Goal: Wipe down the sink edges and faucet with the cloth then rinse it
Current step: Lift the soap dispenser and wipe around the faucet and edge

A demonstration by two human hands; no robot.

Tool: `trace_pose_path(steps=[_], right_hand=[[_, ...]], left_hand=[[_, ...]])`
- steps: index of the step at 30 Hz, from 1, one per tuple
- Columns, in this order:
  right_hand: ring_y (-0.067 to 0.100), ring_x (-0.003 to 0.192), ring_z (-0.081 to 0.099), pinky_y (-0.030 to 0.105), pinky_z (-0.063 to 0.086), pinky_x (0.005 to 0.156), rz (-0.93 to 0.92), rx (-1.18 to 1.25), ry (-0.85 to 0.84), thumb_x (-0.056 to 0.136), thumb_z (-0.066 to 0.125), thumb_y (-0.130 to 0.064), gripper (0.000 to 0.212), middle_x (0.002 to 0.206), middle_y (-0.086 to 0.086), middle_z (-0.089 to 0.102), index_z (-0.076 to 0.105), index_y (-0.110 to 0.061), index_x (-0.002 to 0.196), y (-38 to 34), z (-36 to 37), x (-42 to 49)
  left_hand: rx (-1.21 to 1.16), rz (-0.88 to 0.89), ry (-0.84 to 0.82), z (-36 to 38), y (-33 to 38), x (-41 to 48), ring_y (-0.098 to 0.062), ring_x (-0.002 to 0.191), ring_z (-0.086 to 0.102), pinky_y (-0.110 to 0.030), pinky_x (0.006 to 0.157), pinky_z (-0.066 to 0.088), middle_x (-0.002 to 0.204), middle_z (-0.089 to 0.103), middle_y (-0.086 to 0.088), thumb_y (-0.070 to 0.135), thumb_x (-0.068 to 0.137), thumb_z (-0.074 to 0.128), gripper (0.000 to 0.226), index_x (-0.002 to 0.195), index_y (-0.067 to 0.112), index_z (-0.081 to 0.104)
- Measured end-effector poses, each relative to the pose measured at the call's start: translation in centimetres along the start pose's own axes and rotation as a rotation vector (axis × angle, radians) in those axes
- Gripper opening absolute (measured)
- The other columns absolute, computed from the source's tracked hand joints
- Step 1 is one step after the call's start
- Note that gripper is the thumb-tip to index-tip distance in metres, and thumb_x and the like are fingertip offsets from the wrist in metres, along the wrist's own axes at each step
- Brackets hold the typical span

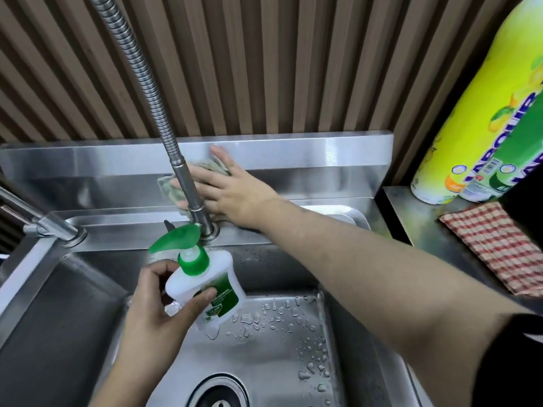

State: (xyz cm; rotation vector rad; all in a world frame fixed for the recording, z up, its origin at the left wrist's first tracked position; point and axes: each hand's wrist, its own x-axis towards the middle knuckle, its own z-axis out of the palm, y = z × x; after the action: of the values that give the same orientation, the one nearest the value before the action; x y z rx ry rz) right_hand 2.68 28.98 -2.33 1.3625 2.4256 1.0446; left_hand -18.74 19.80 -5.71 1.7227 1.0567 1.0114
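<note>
Nearest, a wet sink with water drops on its floor and a round drain at the bottom. Just above the bowl, the left hand, its fingers clamped around a white soap bottle with a green pump, lifted off the ledge and tilted over the sink. Good to keep that bottle up and out of the way, so the spot under it can get wiped too.

Farther back, the tall faucet with its bendy metal hose, rising from the back ledge. Behind its pipe, the right hand, flat, fingers spread apart and pressing the cloth onto the shiny back wall of the sink. Not gripping it, only pushing. Cloth partly hidden by the pipe and the hand.

To do this step well: press flat, slide slowly along the back edge, then go all around the bottom of the faucet where dirt likes to hide. Careful not to bump the pipe. Rinsing looks not yet done.

On the left, a second tap. Far right, on the counter, a checked red towel and big yellow and green bottles.
</note>
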Motion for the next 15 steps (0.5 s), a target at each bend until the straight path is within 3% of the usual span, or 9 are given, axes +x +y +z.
trace_pose_path(steps=[4,9,12,15], right_hand=[[0.021,0.145,0.017,0.055,-0.015,0.11,0.121,-0.004,-0.014,0.098,0.036,-0.044,0.051,0.155,-0.005,0.025,0.028,-0.031,0.146,1.5,1.5,-7.1],[0.026,0.144,0.016,0.055,-0.01,0.113,0.258,-0.105,-0.06,0.099,0.038,-0.04,0.052,0.155,-0.007,0.024,0.023,-0.031,0.148,4.4,2.7,-17.0],[0.029,0.144,0.016,0.054,-0.015,0.112,0.318,-0.081,-0.05,0.092,0.047,-0.025,0.06,0.154,-0.007,0.026,0.024,-0.031,0.148,3.4,2.7,-16.2],[0.029,0.143,0.019,0.055,-0.014,0.111,0.262,-0.046,-0.01,0.078,0.056,-0.015,0.074,0.154,-0.006,0.029,0.029,-0.032,0.145,1.3,2.0,-10.6]], left_hand=[[-0.029,-0.004,-0.019,0.7,0.2,0.2,-0.004,0.075,0.06,-0.011,0.063,0.046,0.096,0.063,0.012,0.027,0.057,0.079,0.046,0.085,0.048,0.049],[-0.081,-0.015,-0.046,0.9,-0.3,-0.1,-0.001,0.081,0.06,-0.009,0.068,0.046,0.095,0.062,0.02,0.046,0.048,0.075,0.046,0.086,0.047,0.05],[-0.08,-0.023,-0.062,0.8,-0.6,-0.4,-0.001,0.083,0.06,-0.01,0.069,0.047,0.095,0.062,0.022,0.046,0.047,0.076,0.047,0.086,0.048,0.05],[-0.073,-0.014,-0.055,0.7,-0.8,-0.3,-0.008,0.085,0.061,-0.019,0.072,0.048,0.095,0.062,0.015,0.049,0.048,0.074,0.046,0.087,0.046,0.05]])
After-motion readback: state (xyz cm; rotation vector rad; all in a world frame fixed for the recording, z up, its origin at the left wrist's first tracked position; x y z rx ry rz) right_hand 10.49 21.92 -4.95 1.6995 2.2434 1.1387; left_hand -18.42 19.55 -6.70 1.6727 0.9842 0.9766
